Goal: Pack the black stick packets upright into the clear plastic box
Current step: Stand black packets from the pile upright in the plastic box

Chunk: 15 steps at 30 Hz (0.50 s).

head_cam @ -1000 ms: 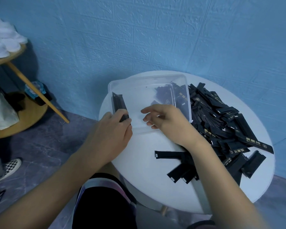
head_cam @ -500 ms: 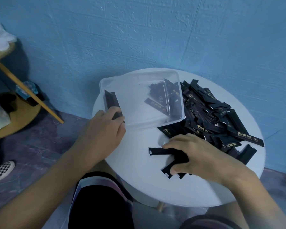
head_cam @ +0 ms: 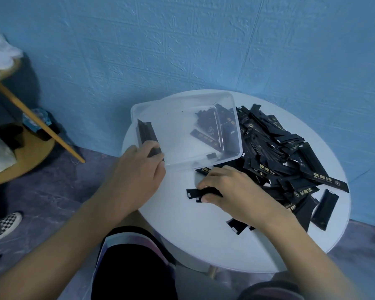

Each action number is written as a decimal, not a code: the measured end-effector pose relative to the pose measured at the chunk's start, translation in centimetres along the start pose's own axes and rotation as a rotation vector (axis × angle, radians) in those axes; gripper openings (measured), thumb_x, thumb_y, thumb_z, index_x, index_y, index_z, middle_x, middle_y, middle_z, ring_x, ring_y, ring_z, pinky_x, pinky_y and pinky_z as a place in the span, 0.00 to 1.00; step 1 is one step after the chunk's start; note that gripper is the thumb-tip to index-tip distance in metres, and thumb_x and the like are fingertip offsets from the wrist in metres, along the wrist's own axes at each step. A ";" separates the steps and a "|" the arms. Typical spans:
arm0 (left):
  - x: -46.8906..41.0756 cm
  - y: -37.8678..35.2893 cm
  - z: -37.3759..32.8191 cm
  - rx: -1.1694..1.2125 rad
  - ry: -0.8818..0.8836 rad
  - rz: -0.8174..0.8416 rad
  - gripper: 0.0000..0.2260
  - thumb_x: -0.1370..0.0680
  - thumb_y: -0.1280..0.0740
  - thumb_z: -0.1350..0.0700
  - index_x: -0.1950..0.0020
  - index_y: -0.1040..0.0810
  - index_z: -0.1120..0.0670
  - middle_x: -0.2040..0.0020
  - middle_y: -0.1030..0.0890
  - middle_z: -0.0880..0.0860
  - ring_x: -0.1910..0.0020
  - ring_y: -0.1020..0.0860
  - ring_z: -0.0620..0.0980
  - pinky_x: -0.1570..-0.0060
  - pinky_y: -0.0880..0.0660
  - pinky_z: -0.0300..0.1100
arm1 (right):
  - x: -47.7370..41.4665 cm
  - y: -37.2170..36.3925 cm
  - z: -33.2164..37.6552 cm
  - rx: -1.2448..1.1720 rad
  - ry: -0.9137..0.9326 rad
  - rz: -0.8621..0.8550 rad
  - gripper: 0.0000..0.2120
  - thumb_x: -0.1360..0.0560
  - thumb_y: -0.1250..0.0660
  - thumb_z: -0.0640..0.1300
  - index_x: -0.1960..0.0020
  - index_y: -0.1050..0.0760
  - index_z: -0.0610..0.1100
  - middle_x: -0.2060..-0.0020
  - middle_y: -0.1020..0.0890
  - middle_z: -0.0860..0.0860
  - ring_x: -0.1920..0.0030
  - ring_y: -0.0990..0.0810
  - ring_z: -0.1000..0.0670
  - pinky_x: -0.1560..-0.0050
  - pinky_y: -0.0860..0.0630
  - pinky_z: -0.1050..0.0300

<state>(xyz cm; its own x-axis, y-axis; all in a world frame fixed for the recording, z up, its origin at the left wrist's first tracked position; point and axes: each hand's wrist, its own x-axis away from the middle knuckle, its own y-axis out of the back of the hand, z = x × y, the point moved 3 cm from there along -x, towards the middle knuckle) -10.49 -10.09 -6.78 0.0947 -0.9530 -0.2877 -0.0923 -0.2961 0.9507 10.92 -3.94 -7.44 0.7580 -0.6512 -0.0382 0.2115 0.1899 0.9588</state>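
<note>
Since a second ago the right hand [head_cam: 232,191] has left the box and come down to the near bench [head_cam: 193,239], where its fingers now curl over a few loose packets [head_cam: 193,192], gripping them flat against the top. Just beyond and to the left, the left hand [head_cam: 136,172] has stayed put, clasping an upright bundle [head_cam: 146,133] of black sticks against the left wall of the clear plastic box [head_cam: 182,100].

I judge the job barely begun: that one bundle is all that stands packed, most of the box floor is bare, and the big pile [head_cam: 279,152] to the right remains. Dark packets show at the box's right end; whether they lie inside or show through the wall, I cannot tell.

Bare bench lies between the hands and towards the person, good room for gathering. The box sits close to the bench's left rim, and the pile's outer packets reach near the right rim, with the blue wall [head_cam: 204,50] just behind.
</note>
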 end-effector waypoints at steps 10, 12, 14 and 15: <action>-0.1 -0.2 0.2 0.002 0.000 -0.018 0.22 0.18 0.48 0.48 0.34 0.19 0.52 0.30 0.28 0.47 0.52 0.31 0.48 0.62 0.34 0.43 | 0.7 0.7 -1.0 0.068 0.006 0.068 0.17 0.24 0.29 0.55 0.36 0.23 0.57 0.46 0.23 0.61 0.43 0.30 0.52 0.39 0.29 0.55; 0.0 -0.2 0.2 0.003 -0.004 -0.032 0.21 0.18 0.46 0.49 0.36 0.17 0.53 0.31 0.26 0.48 0.53 0.28 0.50 0.63 0.34 0.43 | 0.4 0.6 -0.8 0.075 0.032 0.034 0.15 0.24 0.30 0.53 0.37 0.22 0.56 0.47 0.22 0.60 0.44 0.29 0.51 0.40 0.28 0.55; 0.0 -0.1 0.2 0.001 -0.024 -0.049 0.19 0.18 0.44 0.50 0.40 0.16 0.54 0.34 0.24 0.49 0.55 0.25 0.53 0.65 0.34 0.42 | 0.1 0.4 -0.6 0.083 0.055 0.003 0.12 0.23 0.32 0.51 0.39 0.21 0.56 0.49 0.21 0.59 0.46 0.27 0.50 0.43 0.27 0.54; 0.0 -0.1 0.2 0.001 -0.030 -0.053 0.19 0.19 0.44 0.50 0.41 0.16 0.55 0.35 0.23 0.49 0.55 0.25 0.54 0.65 0.34 0.42 | 0.0 0.4 -0.5 0.092 0.067 -0.018 0.11 0.22 0.34 0.51 0.41 0.20 0.55 0.51 0.20 0.59 0.47 0.27 0.49 0.45 0.26 0.54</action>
<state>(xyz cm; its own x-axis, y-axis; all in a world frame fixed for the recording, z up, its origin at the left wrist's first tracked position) -10.66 -10.12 -6.90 0.0695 -0.9374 -0.3412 -0.0884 -0.3465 0.9339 11.30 -3.51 -7.19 0.7947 -0.6029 -0.0711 0.1700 0.1086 0.9794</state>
